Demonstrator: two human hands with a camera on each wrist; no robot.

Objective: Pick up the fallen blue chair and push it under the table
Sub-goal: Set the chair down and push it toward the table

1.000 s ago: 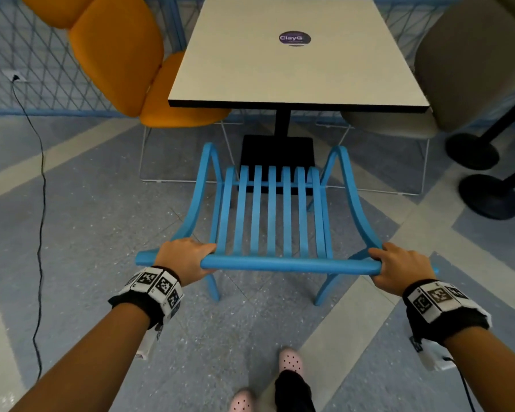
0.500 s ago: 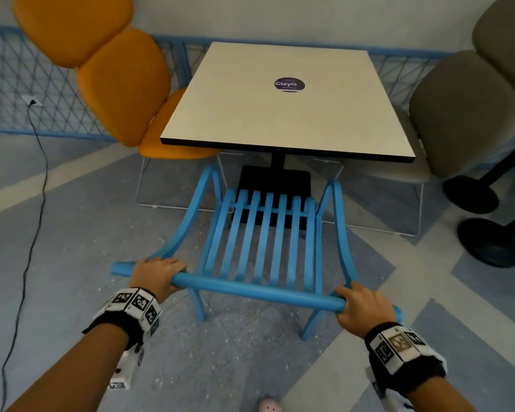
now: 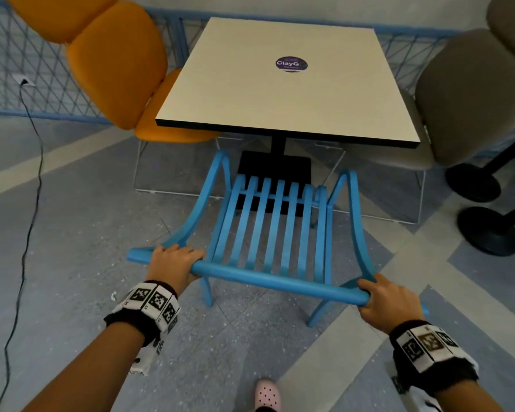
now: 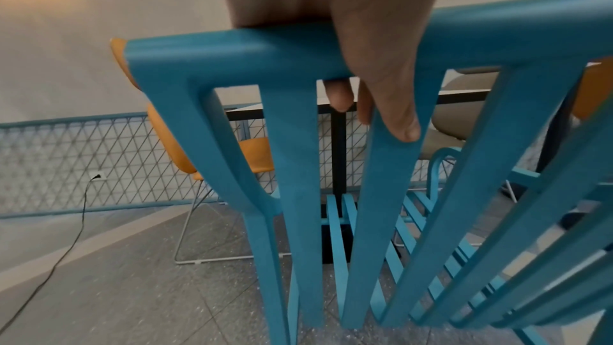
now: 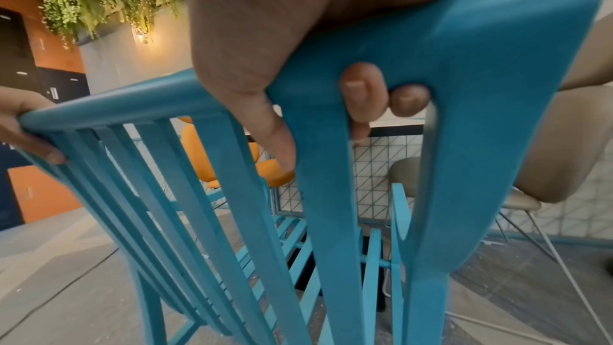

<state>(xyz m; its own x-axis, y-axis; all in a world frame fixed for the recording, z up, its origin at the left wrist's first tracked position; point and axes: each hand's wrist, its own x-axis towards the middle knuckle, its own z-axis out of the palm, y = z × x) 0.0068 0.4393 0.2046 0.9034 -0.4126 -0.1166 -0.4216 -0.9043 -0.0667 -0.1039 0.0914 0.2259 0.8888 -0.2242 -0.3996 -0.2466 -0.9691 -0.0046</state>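
Observation:
The blue slatted chair [image 3: 272, 233] stands upright on the floor, its seat facing the square white table [image 3: 283, 81] and its front just short of the table's near edge. My left hand [image 3: 173, 263] grips the left end of the chair's top rail [image 4: 298, 49]. My right hand [image 3: 390, 301] grips the right end of that rail [image 5: 464, 36], with fingers curled round it in both wrist views. The table's black post and base [image 3: 275, 165] sit just beyond the chair's seat.
An orange chair [image 3: 116, 63] stands at the table's left side and a beige chair [image 3: 464, 93] at its right. Two black round bases [image 3: 488, 230] sit on the floor at far right. A black cable [image 3: 27, 203] runs along the left floor. My pink shoe [image 3: 266, 394] shows below.
The chair and both hands have moved closer to the table, which now fills more of the head view. The grip on the top rail is unchanged.

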